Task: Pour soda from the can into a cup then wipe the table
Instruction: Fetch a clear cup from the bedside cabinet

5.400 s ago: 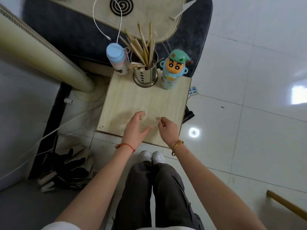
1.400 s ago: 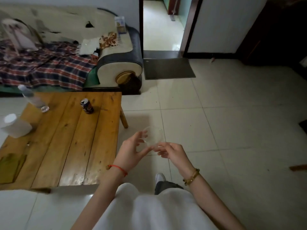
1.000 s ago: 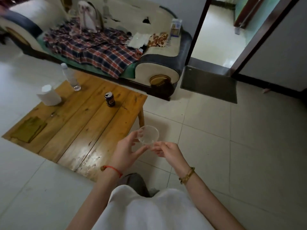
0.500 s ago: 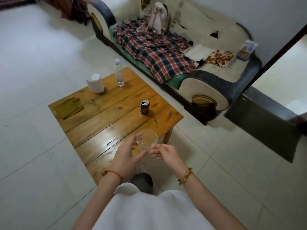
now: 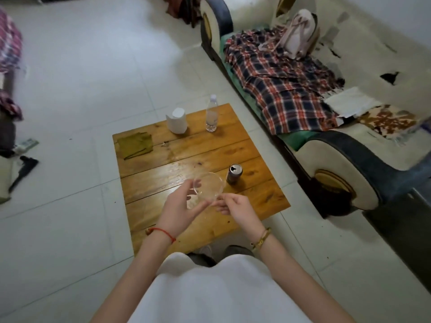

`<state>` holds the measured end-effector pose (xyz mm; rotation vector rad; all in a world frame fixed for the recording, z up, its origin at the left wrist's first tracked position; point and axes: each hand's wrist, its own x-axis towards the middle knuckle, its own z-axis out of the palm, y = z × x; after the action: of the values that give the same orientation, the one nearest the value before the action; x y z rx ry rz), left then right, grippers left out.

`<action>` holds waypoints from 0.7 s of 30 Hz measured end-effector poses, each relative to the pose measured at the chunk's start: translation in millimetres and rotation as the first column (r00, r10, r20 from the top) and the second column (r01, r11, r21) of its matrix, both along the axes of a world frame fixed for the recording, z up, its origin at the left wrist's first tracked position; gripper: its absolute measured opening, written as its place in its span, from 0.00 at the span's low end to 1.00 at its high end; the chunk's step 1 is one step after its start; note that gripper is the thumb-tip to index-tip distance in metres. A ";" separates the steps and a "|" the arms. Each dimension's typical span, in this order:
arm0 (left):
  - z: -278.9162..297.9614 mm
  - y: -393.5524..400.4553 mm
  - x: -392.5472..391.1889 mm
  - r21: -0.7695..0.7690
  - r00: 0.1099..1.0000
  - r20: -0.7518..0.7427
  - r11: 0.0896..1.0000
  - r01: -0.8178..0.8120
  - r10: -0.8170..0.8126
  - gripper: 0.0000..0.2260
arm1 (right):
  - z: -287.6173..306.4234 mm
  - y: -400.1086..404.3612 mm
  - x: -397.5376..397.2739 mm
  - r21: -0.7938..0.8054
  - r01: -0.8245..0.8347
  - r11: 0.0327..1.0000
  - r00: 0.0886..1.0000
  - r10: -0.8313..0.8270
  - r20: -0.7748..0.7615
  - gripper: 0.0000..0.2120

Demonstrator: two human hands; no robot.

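You have the clear cup pinched between your left hand and right hand; it looks thin, light and crushable, so grip its wall gently, the can just beyond your right fingertips.

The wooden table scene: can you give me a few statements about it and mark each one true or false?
1. Both hands, left hand and right hand, hold the clear cup. True.
2. The soda can lies on its side. False: it stands upright, its top already open.
3. The cup holds soda. False: it looks empty.
4. A green cloth lies on the table at its far left corner. True.
5. The water bottle stands on the floor. False: it stands on the table, beside a white paper roll.
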<state>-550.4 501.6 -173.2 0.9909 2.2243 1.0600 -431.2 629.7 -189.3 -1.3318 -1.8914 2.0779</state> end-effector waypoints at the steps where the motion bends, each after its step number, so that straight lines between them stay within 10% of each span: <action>1: -0.6 3.6 -1.1 -0.006 1.000 0.001 1.000 -0.019 0.019 0.27 | -0.9 6.2 -3.5 -0.007 -0.021 1.000 1.000 0.021 0.004 0.14; 21: -11.0 89.9 45.8 0.009 0.925 0.024 0.925 -0.379 0.379 0.28 | -28.6 123.4 -7.4 0.000 -0.376 0.927 0.927 0.376 0.018 0.15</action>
<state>-504.6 591.6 -184.2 0.5567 2.4536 1.2401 -438.6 753.0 -217.9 -1.0534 -2.3117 2.2233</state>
